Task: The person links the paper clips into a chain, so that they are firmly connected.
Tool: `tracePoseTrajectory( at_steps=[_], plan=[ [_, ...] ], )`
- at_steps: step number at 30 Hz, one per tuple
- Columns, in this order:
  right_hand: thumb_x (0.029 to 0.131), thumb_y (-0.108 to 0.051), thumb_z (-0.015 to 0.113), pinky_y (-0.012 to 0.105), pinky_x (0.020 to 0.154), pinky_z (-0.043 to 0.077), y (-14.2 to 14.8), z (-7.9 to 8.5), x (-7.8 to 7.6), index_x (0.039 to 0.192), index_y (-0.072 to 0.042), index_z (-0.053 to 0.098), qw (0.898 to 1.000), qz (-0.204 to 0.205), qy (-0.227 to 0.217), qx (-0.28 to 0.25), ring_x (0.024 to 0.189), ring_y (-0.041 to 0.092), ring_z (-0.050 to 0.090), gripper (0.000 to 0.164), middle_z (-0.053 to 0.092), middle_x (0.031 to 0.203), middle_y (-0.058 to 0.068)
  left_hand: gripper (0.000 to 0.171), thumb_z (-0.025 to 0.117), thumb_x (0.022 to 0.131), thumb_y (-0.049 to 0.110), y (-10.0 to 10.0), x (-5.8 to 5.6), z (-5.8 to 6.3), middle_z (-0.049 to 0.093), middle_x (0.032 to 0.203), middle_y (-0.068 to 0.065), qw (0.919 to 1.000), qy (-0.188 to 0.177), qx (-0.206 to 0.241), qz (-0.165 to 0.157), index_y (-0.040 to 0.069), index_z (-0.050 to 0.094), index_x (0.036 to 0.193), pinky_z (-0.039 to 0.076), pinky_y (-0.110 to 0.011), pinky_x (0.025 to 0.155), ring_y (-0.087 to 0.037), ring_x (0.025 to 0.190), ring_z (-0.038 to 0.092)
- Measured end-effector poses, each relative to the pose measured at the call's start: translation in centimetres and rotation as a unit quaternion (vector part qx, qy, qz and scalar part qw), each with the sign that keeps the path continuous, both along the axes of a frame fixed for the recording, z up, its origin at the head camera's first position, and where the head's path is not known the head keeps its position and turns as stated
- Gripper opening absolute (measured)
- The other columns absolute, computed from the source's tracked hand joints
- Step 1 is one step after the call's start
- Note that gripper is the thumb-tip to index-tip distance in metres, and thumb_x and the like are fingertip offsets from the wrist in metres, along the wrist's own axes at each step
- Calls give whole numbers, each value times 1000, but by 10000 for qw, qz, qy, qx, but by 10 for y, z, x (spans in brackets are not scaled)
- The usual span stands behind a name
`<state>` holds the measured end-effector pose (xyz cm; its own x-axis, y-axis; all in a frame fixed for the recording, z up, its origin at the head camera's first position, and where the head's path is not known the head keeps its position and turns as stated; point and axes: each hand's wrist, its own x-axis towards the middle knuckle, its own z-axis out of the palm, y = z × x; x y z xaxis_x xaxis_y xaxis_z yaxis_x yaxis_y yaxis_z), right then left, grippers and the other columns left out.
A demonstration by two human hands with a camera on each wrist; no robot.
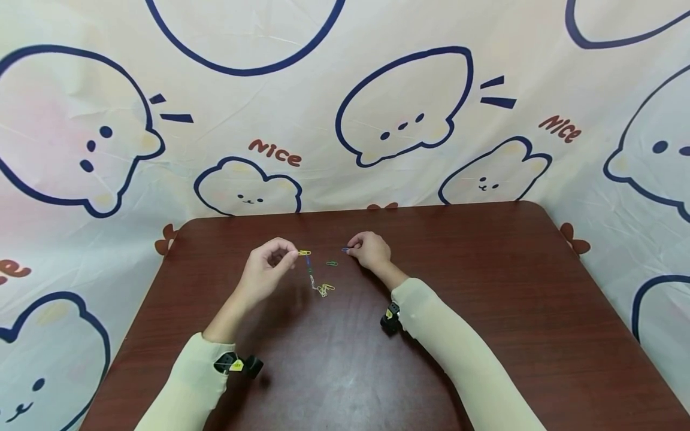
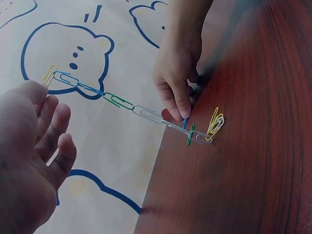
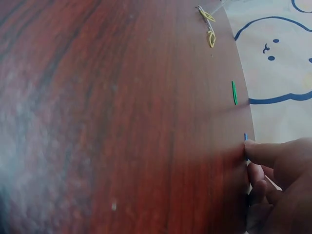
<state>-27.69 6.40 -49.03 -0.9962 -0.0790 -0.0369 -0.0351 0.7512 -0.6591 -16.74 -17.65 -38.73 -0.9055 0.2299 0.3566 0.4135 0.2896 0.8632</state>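
Observation:
My left hand (image 1: 266, 269) pinches a yellow paper clip (image 1: 304, 252) between thumb and forefinger, above the table. From that clip hangs a chain of linked paper clips (image 2: 117, 101) in blue, green and silver. Its lower end lies on the tabletop in a small heap of yellow and white clips (image 1: 323, 290). At the right, my right hand (image 1: 372, 250) pinches a blue paper clip (image 3: 245, 139) with its fingertips, close to the table surface. Between the two hands a single green paper clip (image 1: 332, 263) lies loose, apart from the chain.
The brown wood-grain table (image 1: 485, 269) reaches back to a pale cloth backdrop (image 1: 323, 120) printed with bear outlines. Cloth also hangs along both sides. Each wrist carries a small black camera (image 1: 390, 317) over a light sleeve (image 1: 447, 341).

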Motion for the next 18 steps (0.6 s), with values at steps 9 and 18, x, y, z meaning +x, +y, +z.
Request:
tracePoseTrajectory(
  at_steps=[9,18],
  plan=[
    [91,-28,79,33,68,47,-3,4,3,88,-22,77,9998,-143,-39,149,73,11,62,7,70,82,-8,7,62,98,-3,0,0,-1,60,79,-29,10000,-29,14,-8,-10,64,97,43,-21,57,-6,67,57],
    [92,-29,77,33,69,47,-4,5,2,87,-21,74,9996,-15,-36,294,72,12,61,10,68,79,-8,9,62,98,-3,0,0,0,60,78,-28,10000,18,-11,-2,-12,63,97,42,-20,57,-6,67,56]
  ],
)
